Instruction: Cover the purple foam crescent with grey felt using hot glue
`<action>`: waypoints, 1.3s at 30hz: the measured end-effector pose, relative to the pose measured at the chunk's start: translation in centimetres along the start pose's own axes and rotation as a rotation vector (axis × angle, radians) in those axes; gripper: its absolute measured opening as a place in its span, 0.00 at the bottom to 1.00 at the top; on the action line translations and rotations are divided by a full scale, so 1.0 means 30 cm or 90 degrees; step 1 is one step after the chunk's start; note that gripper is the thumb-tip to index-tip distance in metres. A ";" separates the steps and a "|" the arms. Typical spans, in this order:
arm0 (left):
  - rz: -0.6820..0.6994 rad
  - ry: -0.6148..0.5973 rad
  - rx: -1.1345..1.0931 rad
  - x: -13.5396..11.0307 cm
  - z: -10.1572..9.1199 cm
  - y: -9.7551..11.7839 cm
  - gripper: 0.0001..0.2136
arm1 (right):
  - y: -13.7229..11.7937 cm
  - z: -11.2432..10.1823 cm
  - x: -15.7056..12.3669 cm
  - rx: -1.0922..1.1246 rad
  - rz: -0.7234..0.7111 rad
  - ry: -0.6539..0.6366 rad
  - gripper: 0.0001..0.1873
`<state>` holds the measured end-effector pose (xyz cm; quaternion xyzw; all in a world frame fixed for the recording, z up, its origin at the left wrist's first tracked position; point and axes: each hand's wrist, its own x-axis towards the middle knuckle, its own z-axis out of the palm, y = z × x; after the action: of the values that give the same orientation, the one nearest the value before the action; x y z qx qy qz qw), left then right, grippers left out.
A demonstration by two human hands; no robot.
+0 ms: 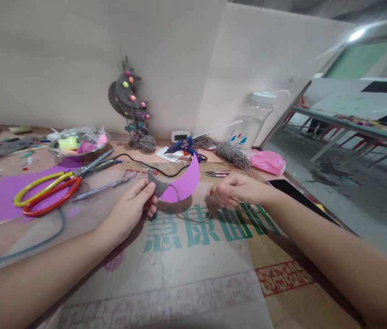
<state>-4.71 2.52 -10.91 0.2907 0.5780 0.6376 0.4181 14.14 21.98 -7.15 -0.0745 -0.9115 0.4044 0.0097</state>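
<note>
My left hand (142, 195) pinches a purple crescent cutout (185, 182) by its left end, where grey yarn (158, 183) is wound tightly around it. From the wound part a loose strand runs over the crescent and sags toward the right. My right hand (229, 188) is closed near that strand, apart from the crescent; its fingertips are partly hidden, and the strand (196, 220) leads up to them. Behind the right hand lies a skein of grey yarn (232, 155). Small thread snips (217, 174) rest just beyond the fingers.
Scissors with yellow and red handles (48, 194) lie on purple sheets at left, beside a metal bowl (79, 153) of craft bits. A blue glue gun (185, 145), a clear bottle (250, 121), a pink bag (268, 161) and a dark phone-like slab (301, 201) stand or lie around.
</note>
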 end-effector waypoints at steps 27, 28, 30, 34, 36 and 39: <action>0.041 -0.090 0.039 0.010 0.000 -0.015 0.09 | 0.187 -0.089 0.429 -0.127 0.180 0.331 0.25; 0.042 -0.090 0.040 0.010 0.000 -0.015 0.09 | 0.188 -0.084 0.445 -0.131 0.180 0.339 0.23; 0.045 -0.093 0.042 0.010 -0.002 -0.017 0.09 | 0.185 -0.076 0.468 -0.142 0.186 0.362 0.20; 0.048 -0.102 0.033 0.013 -0.008 -0.026 0.09 | 0.162 -0.076 0.470 -0.157 0.168 0.393 0.19; 0.046 -0.101 0.027 0.015 -0.008 -0.028 0.09 | 0.149 -0.077 0.456 -0.148 0.153 0.385 0.19; 0.040 -0.093 0.024 0.014 -0.004 -0.025 0.09 | 0.129 -0.075 0.426 -0.115 0.151 0.355 0.16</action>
<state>-4.86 2.83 -11.72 0.3625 0.5484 0.6163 0.4336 2.18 28.02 -9.03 -0.2892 -0.8908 0.2842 0.2053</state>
